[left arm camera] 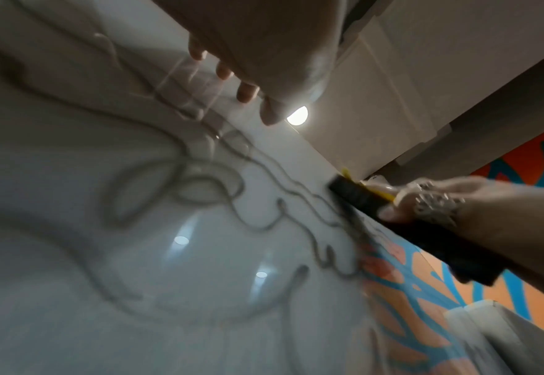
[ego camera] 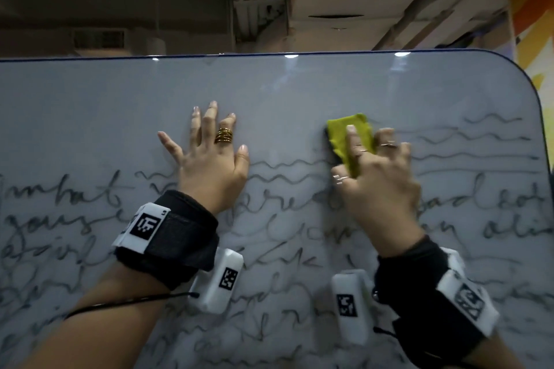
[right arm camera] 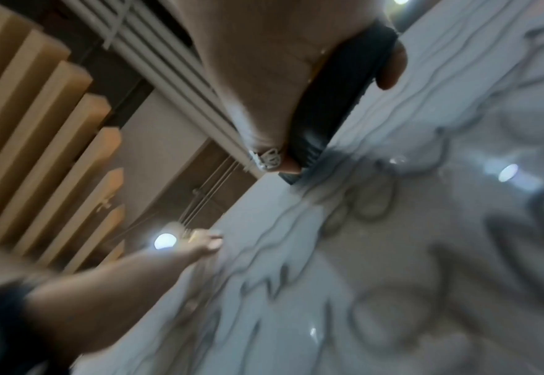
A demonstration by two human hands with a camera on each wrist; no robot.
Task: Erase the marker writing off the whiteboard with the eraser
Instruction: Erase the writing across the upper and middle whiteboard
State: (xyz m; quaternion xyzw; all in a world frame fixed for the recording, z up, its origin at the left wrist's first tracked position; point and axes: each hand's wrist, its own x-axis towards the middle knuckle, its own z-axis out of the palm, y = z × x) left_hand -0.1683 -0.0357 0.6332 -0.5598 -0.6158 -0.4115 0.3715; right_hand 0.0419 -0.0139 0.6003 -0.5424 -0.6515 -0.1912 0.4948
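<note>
- The whiteboard (ego camera: pixel 299 84) fills the head view, its dark-edged top rim running across and curving down at 2 o'clock; the upper band is bare and glossy, catching ceiling-light glints.
- Marker writing (ego camera: pixel 75 219) sprawls over the lower half, loose cursive lines from 9 o'clock through 6 to 3, and wavy strokes run out at 3 o'clock from the eraser towards the board's right edge.
- Left hand (ego camera: pixel 207 153) lies flat on the board just left of centre, fingers straight and fanned towards 12 o'clock, palm pressed on the surface, grasping nothing; a stacked gold ring (ego camera: pixel 224 136) sits on one finger.
- Right hand (ego camera: pixel 377 171) is at 2 o'clock from centre, fingers laid over the eraser and thumb curled at its near side, clutching it against the board; thin rings show on several fingers.
- Eraser (ego camera: pixel 350 138), yellow-green on the back with a black pad underneath, sits face-down on the board at the left end of the wavy lines, well apart from the left hand.
- In the right wrist view the black pad (right arm camera: pixel 335 101) meets the surface along its whole edge, with a grey smear just below it.
- Black wrist straps with white tagged blocks (ego camera: pixel 144 226) wrap both forearms.
</note>
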